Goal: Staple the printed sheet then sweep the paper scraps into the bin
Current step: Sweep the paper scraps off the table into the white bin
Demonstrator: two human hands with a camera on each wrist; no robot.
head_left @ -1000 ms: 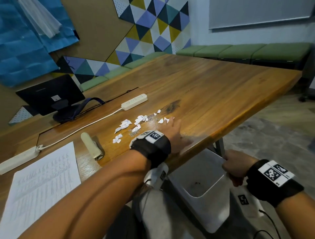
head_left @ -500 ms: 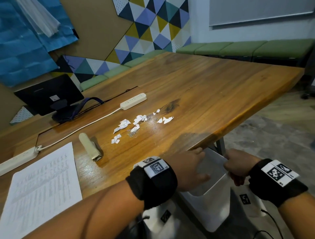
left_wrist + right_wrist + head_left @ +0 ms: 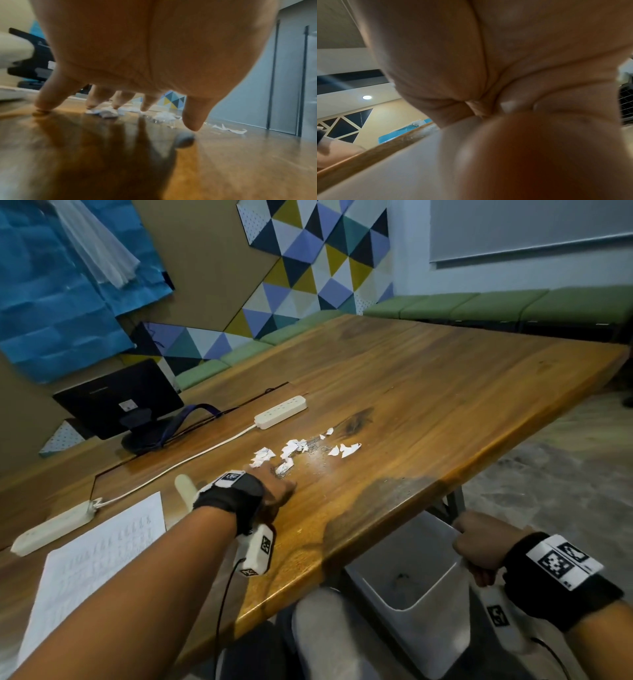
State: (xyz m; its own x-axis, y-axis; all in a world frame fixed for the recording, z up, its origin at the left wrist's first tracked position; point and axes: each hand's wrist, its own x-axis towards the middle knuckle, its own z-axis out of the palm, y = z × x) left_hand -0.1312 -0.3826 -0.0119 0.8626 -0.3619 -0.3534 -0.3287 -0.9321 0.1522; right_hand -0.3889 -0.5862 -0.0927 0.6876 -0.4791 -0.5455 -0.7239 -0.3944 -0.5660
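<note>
A wooden desk (image 3: 428,412) filled the middle of the frame, a patterned wall behind it. Scraps (image 3: 301,451) lay at its centre. The left hand (image 3: 274,487) rested there with fingers (image 3: 46,100) spread, its grip released, fingertips touching the nearest scraps. At lower right the right hand (image 3: 479,546) clenched the rim of the bin (image 3: 404,580) held under the desk edge. The sheet (image 3: 92,563) lay at lower left, the stapler (image 3: 185,491) just beside it.

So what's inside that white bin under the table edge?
The bin, gripped at its rim by the right hand, shows a small dark speck on its floor. The part nearest the table is hidden beneath the edge.
</note>
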